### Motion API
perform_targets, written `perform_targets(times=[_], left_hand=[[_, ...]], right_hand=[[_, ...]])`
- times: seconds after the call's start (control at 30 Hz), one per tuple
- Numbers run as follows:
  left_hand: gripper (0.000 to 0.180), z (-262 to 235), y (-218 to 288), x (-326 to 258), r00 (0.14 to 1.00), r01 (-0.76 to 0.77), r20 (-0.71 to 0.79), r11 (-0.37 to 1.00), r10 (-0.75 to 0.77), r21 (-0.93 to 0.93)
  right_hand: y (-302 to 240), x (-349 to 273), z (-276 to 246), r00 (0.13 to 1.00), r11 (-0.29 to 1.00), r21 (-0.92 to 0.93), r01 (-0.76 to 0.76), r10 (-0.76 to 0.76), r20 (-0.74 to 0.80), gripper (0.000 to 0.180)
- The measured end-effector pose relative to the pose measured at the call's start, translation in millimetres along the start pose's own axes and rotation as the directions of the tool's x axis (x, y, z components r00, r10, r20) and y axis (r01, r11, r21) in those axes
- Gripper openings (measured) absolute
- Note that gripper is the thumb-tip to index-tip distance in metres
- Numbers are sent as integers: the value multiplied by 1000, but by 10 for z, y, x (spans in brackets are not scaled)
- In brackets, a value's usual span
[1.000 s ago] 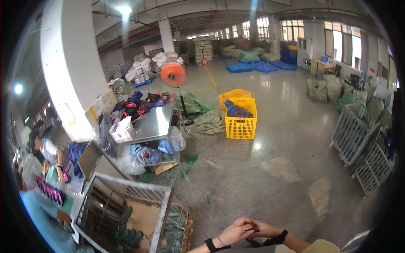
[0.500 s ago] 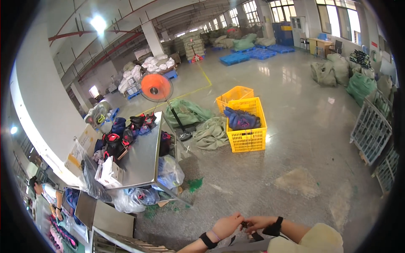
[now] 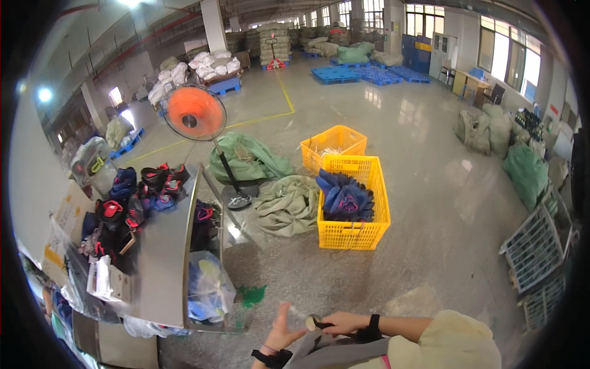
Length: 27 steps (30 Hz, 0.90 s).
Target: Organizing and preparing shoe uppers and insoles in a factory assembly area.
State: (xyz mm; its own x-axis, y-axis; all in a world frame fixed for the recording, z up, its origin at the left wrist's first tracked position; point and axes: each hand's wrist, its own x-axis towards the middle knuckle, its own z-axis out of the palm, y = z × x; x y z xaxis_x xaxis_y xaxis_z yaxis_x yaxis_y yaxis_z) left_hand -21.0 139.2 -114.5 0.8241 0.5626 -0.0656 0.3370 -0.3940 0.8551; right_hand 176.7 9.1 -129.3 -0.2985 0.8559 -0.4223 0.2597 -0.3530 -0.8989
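At the lower edge of the head view, my left hand [image 3: 283, 334] is open, its thumb and fingers spread apart. Just right of it, my right hand [image 3: 344, 322] is closed on a small pale round object with a dark strip [image 3: 311, 322], whose kind I cannot make out. Dark bands circle both wrists. Ahead of my hands stands a yellow plastic crate [image 3: 351, 236] holding dark blue shoe-like pieces [image 3: 348, 198] with pink trim. Behind it is a second yellow crate [image 3: 335, 135] with pale scraps inside.
At left is a metal table [image 3: 161, 261] bearing dark shoes [image 3: 161, 181] and a white box [image 3: 109, 280]. An orange fan [image 3: 195, 114] stands behind it. Green sacks [image 3: 286, 206] lie beside the crates. Grey metal racks [image 3: 533, 249] line the right; blue pallets [image 3: 375, 75] lie far back.
My hands, close together before, have come apart; the left has opened. The small pale round object now shows in my right hand. The view has shifted, bringing the crates and table nearer.
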Motion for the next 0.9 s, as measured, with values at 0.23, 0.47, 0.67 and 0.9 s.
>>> perform_targets(times=[0.23, 0.47, 0.67, 0.9], left_hand=[[69, 269, -44, 1639, 835, 264, 534, 755, 132, -601], [28, 198, -598, 2483, 798, 576, 399, 767, -452, -284], [31, 1, -1037, 2470, 627, 733, -350, 680, -696, -40], [37, 262, -383, 1700, 396, 902, -371, 431, -840, -12]], right_hand=[[-255, 539, -1409, 984, 986, 98, 138, -148, 101, 15], [387, 1318, -3158, 978, 969, 211, -131, 92, 185, 34], [2079, 2260, -5472, 803, 744, -533, -403, 8, -596, 65], [2415, 3051, -6464, 894, 418, -790, -448, 199, -401, 61]])
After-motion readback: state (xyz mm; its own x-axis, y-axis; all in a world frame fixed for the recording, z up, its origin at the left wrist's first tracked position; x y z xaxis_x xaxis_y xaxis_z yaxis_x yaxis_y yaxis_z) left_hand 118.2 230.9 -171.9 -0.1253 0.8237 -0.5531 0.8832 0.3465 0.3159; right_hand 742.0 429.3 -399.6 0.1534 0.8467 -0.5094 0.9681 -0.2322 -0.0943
